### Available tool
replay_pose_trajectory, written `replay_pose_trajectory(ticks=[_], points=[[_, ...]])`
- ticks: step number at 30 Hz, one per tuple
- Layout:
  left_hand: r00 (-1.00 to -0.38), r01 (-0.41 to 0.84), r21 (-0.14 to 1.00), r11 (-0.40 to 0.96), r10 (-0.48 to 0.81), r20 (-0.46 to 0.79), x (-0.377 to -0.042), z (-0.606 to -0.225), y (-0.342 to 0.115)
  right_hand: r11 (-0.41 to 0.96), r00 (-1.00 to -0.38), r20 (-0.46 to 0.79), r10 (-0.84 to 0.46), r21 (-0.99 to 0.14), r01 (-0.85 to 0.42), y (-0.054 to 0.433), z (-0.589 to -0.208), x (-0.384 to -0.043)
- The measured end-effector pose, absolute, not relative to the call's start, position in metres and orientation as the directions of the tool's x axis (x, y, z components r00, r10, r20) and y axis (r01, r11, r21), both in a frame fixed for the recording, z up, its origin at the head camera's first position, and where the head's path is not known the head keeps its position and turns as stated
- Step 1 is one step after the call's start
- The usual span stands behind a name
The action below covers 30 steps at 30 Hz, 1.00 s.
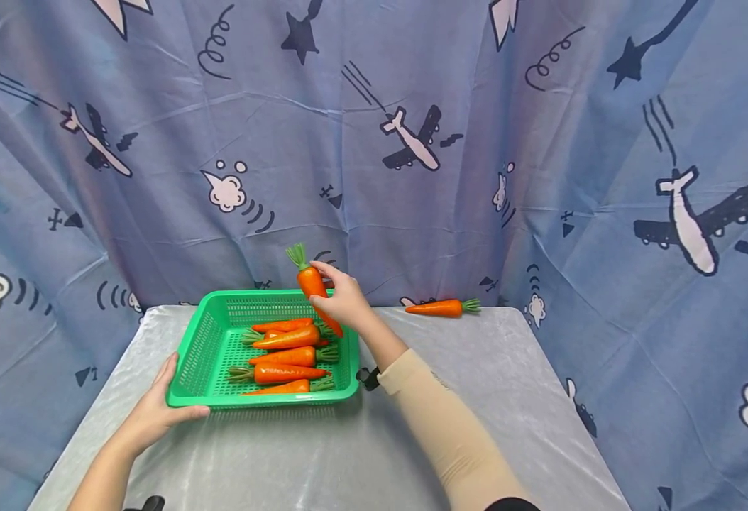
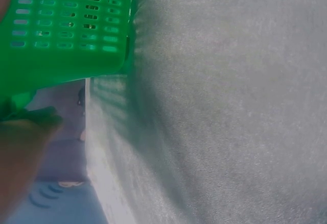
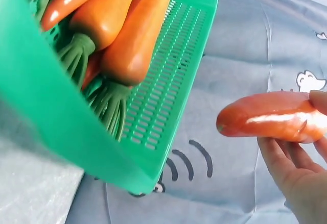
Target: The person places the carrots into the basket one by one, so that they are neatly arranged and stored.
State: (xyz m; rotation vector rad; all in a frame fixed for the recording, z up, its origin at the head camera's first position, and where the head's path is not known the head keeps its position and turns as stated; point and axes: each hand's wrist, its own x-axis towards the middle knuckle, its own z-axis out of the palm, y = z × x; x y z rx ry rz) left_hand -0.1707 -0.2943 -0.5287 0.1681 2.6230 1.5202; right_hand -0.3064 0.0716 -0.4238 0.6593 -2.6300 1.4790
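Note:
My right hand (image 1: 346, 304) pinches a carrot (image 1: 311, 282) between thumb and fingers over the right rear part of a green plastic basket (image 1: 185, 358). Its leafy green top points up and left, its tip down and right. In the right wrist view the held carrot (image 3: 268, 117) lies across the fingers, beyond the basket's rim. My left hand (image 1: 152, 414) grips the basket's left front corner, thumb along the front rim and fingers on the left side. Several carrots (image 1: 287, 356) lie roughly crosswise inside, their green tops facing different ways.
Another carrot (image 1: 441, 308) lies at the back edge of the table, right of the basket, its top toward the right. A pale grey cloth covers the table (image 1: 476, 397). Behind and at both sides hangs a blue curtain (image 1: 374, 206) printed with airplanes.

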Motion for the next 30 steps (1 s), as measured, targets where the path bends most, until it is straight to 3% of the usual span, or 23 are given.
replay_pose_trajectory(ticks=[16, 30], points=[[-0.989, 0.044, 0.861, 0.507, 0.147, -0.036, -0.174, -0.529, -0.292, 0.442, -0.785, 0.116, -0.609, -0.772, -0.457, 0.032, -0.437, -0.315], [-0.989, 0.041, 0.857, 0.514, 0.142, -0.038, -0.173, -0.529, -0.295, 0.549, -0.720, -0.108, -0.685, -0.726, -0.413, 0.013, -0.459, -0.314]])
